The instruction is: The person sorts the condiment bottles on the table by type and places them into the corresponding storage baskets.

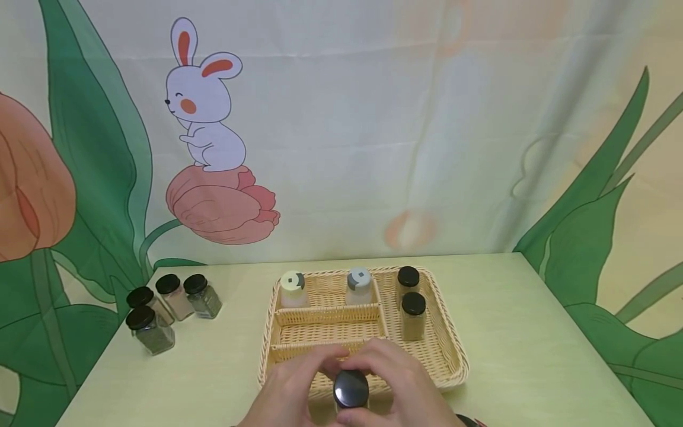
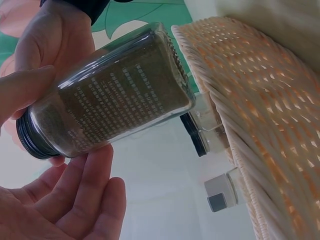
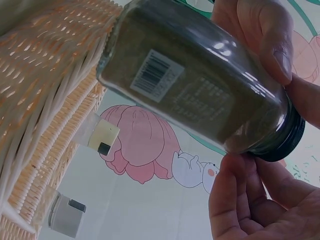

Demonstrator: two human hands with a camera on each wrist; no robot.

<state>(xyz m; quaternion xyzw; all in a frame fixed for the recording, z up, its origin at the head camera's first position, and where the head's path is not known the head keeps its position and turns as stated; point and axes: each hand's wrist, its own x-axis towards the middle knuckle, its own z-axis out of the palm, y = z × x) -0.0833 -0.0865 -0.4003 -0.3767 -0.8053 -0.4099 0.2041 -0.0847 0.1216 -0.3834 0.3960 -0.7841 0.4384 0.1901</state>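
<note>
Between both hands, in front of the basket, is a glass spice jar (image 1: 350,388) with a black lid and brownish powder inside. My left hand (image 1: 288,385) holds it by the neck and lid from the left. From the other side my right hand (image 1: 408,379) grips the lid, thumb nearest me and fingers curled beyond. White print shows on the spice jar (image 2: 120,95) in the left wrist view. A barcode label (image 3: 157,76) shows in the right wrist view. The jar's base points toward the wicker basket (image 1: 453,356).
Two black-lidded jars (image 1: 413,317) stand in the basket's right section. A cream-capped shaker (image 1: 293,289) and a grey-and-white-capped shaker (image 1: 359,286) stand in its back left compartment. Several black-lidded spice jars (image 1: 155,332) sit at the table's left. A printed curtain (image 1: 341,148) hangs behind.
</note>
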